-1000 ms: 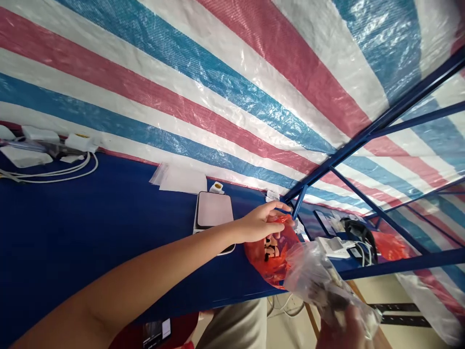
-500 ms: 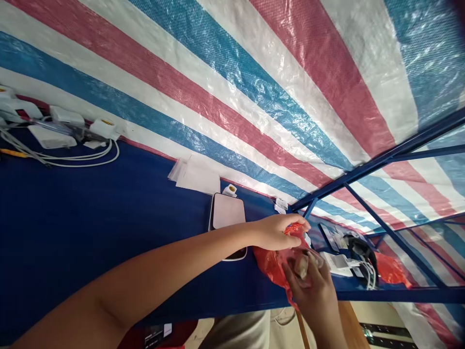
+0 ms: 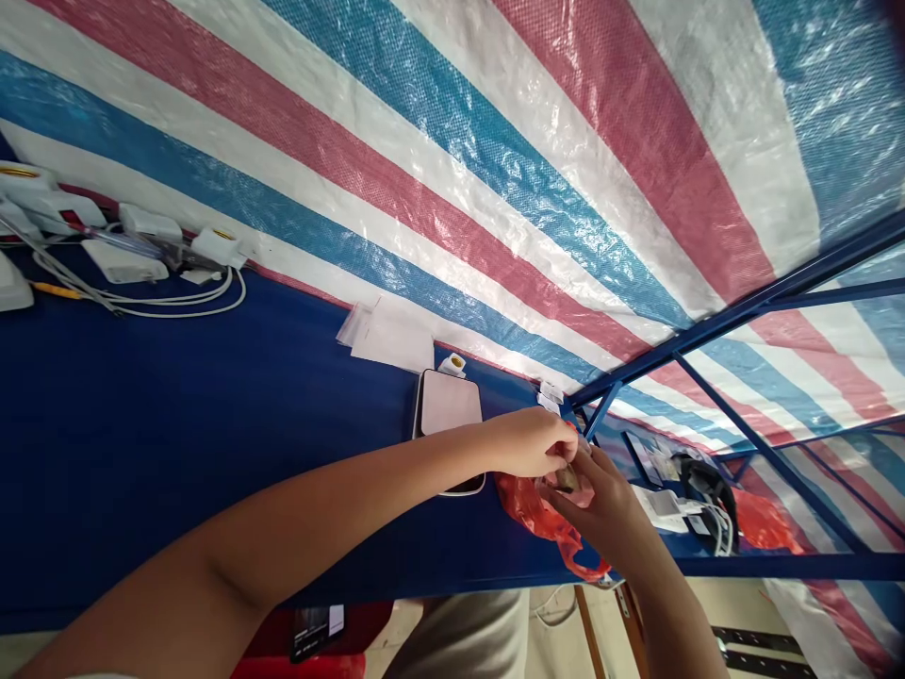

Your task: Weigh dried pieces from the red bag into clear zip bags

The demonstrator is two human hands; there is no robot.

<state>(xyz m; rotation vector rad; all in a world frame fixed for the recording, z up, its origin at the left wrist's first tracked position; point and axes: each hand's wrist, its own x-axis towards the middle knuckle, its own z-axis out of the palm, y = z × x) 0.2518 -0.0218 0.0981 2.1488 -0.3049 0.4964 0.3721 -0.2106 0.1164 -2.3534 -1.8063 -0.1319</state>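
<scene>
A small clear plastic bag (image 3: pixel 580 494) with a pale brownish lump (image 3: pixel 567 479) inside is between my hands, over the blue table. My right hand (image 3: pixel 602 490) wraps it from the right, thumb below and fingers above. My left hand (image 3: pixel 535 441) is closed, its fingers pinched at the top of the clear bag and touching my right fingertips. A crumpled red plastic bag (image 3: pixel 524 505) lies beneath both hands, its handle loop hanging over the table's front edge. Just left of it, a flat scale (image 3: pixel 451 401) with a pale top is partly covered by my left forearm.
White papers (image 3: pixel 393 334) and a small white roll-shaped item (image 3: pixel 452 365) lie behind the scale. White devices and cables (image 3: pixel 141 259) sit at the far left. Right of a blue metal frame (image 3: pixel 707 325) are a white box, cables and another red bag (image 3: pixel 767 521). Striped sheeting hangs behind.
My right hand has lifted the clear bag up toward my left hand, and their fingers now meet. My left fingers have curled closed. The red bag's handle has dropped free below.
</scene>
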